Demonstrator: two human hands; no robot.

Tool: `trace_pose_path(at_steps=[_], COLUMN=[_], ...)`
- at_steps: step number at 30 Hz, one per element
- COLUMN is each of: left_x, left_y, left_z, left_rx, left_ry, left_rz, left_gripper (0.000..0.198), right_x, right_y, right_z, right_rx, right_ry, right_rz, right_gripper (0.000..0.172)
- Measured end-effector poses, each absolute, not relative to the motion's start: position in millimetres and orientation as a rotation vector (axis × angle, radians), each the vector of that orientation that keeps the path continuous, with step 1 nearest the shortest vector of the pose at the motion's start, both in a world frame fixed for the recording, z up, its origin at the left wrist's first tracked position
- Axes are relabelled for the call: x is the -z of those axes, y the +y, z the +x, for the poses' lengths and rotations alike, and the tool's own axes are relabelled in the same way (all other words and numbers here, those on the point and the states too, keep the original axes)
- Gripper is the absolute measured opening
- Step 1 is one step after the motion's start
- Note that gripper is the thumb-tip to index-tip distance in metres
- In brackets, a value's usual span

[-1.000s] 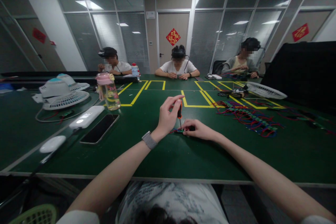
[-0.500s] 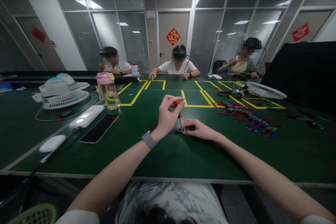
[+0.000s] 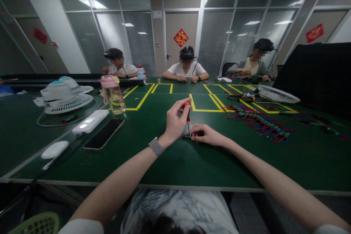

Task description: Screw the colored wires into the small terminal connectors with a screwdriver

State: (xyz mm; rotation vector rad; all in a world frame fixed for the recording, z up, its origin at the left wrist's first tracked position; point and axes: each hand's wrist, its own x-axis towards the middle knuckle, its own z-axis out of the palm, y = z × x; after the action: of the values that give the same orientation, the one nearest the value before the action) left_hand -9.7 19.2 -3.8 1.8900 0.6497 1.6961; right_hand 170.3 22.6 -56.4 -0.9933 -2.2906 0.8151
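My left hand is closed round the handle of an orange and black screwdriver, which stands nearly upright. Its thin shaft points down at a small green circuit board lying on the table, with coloured wires at its left side. The fingers of my right hand pinch the board at its right end and partly cover it. Whether the screwdriver's tip touches a screw is too small to make out.
On the green table, a phone, a white power bank, a pink-lidded bottle and white fans lie left. Wired circuit boards form a row at right. Three people sit across the table.
My left fingers have shifted slightly on the screwdriver handle, and the screwdriver stands a little straighter. My right hand stays on the board. The middle person's hand has left a small object across the table.
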Motion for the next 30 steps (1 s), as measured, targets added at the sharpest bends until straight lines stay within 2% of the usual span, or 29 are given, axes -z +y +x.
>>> trace_pose_path(at_steps=[6,11,17,24,30], left_x=[-0.5,1.7,7.8,4.0,6.1], left_y=[16.8,20.2,23.0,17.8,21.6], left_z=[-11.9,-11.7,-7.3,-8.9,-9.6], left_rx=[-1.840,-1.761,-1.624,-1.779,-1.660], left_ry=[0.768,0.697,0.538,0.724,0.596], left_rz=[2.024,1.991,1.801,2.027,1.908], left_gripper=[0.016,0.031,0.038,0.027,0.035], right_x=[57.6,56.1,55.9,55.4,55.6], right_y=[23.5,23.1,22.7,21.6,21.8], right_z=[170.7,170.5,170.0,169.3,169.4], right_rx=[-0.809,-0.818,-0.814,-0.822,-0.833], right_ry=[-2.290,-2.287,-2.295,-2.284,-2.284], right_rz=[-0.986,-0.987,-1.000,-0.998,-1.001], right_gripper=[0.029,0.029,0.028,0.027,0.029])
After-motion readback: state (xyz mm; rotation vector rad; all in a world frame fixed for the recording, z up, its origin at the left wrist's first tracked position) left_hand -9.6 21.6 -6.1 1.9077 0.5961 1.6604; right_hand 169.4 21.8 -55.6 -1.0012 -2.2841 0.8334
